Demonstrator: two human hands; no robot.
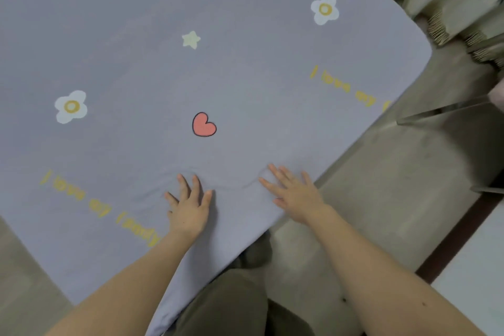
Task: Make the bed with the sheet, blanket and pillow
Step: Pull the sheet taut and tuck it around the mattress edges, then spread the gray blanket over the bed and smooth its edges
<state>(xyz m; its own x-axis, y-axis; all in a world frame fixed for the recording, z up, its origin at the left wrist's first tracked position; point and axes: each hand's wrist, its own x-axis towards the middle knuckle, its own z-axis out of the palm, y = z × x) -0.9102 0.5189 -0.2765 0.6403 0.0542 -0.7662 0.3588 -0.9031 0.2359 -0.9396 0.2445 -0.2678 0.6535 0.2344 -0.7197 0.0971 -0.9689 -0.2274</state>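
Head view: sheet (218, 76) spread over bed (207, 262), smooth to far corner. Left grip (189, 210) and right grip (294, 196) flat on sheet near close edge, fingers straight, apart, clasping nothing. Faint creases (234, 185) between them. Best: sweep palms outward, even pressure, no bunching. Blanket, pillow unseen.

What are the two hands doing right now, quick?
Left hand: open, fingers spread, flat on the sheet.
Right hand: open, flat on the sheet near its edge, holding nothing.
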